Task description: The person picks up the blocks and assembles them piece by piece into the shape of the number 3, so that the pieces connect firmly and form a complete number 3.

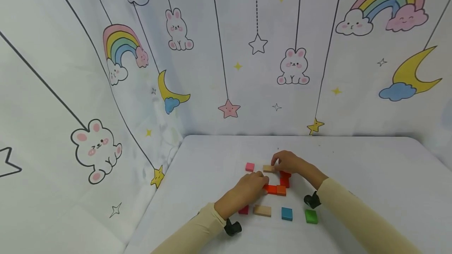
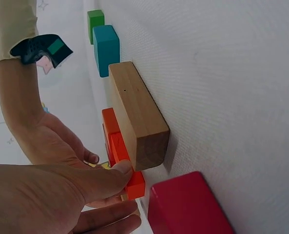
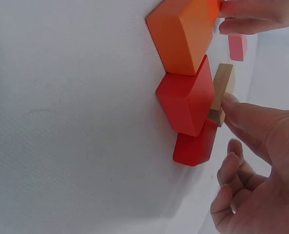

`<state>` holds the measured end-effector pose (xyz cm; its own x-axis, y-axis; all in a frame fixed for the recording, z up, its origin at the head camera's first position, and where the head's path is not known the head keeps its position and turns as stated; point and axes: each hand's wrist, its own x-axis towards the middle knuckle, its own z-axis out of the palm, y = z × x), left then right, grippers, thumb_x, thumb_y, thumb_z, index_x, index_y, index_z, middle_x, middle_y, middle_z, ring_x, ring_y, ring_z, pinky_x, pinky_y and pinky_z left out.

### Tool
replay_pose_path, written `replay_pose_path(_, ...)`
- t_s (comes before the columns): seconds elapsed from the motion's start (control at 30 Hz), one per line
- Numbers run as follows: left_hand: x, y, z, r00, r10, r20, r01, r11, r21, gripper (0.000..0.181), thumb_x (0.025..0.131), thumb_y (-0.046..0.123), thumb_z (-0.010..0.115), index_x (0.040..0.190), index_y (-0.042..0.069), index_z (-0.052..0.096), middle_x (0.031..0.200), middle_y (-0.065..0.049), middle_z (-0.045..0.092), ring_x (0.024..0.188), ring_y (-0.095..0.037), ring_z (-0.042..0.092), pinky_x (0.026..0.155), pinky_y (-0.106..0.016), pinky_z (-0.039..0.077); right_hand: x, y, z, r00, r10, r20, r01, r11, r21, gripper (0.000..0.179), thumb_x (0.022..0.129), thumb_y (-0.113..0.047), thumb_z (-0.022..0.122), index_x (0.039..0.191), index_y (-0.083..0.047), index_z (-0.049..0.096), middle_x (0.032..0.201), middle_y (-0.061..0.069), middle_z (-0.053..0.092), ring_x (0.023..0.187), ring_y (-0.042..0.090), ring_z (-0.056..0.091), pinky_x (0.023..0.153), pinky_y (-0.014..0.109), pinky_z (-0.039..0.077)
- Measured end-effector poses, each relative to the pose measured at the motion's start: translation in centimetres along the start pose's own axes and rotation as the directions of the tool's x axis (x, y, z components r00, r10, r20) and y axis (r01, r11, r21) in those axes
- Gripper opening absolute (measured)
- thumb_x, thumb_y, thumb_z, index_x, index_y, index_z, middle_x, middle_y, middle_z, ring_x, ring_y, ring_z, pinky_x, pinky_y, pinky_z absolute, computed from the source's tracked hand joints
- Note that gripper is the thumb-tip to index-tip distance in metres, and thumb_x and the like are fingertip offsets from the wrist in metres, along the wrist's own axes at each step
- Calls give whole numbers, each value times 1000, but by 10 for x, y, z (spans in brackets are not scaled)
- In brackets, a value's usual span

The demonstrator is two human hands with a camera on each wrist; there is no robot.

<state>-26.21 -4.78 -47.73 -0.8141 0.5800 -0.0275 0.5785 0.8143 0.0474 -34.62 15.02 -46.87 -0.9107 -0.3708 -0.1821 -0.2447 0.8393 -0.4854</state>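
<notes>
My left hand pinches a red-orange block between thumb and fingers, the thumb on its near face in the left wrist view. An orange block stands against that block's right end. My right hand holds the right end of a light wooden block with thumb and index finger, its other fingers loosely curled. Beside it, two red blocks stand in a line running back from the orange block. The right hand partly covers the farther one in the head view.
Left of the held wooden block lies a pink block. Nearer me, a crimson block, a longer wooden block, a blue block and a green block form a spaced row on the white table. Printed curtains hang behind.
</notes>
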Motion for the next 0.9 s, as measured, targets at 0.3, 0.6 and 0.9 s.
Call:
replay_pose_path(0.3, 0, 1, -1, 1000, -1, 0, 1, 1000, 6, 25, 97, 31, 78, 120, 20, 74, 117, 0, 71, 93, -11, 65, 88, -25, 59, -1, 6, -3, 1000, -7, -5, 7, 1000, 14, 14, 95, -17, 80, 107, -11, 75, 98, 9, 64, 86, 22, 56, 69, 30, 54)
replay_pose_path(0.6, 0, 2, -1, 1000, -9, 4, 9, 1000, 4, 26, 96, 31, 80, 120, 20, 74, 116, 0, 71, 93, -10, 64, 88, -25, 59, -6, 6, -3, 1000, -8, -11, 9, 1000, 29, 15, 95, -16, 79, 108, -10, 75, 100, 10, 65, 88, 23, 56, 70, 31, 54)
replay_pose_path(0.9, -1, 2, 0, 1000, -9, 1, 9, 1000, -1, 25, 97, 31, 79, 119, 21, 74, 115, 1, 71, 91, -9, 63, 87, -23, 59, -8, 4, -3, 1000, -5, -15, 5, 999, 34, 16, 95, -16, 78, 109, -9, 74, 101, 10, 65, 89, 23, 56, 72, 33, 55)
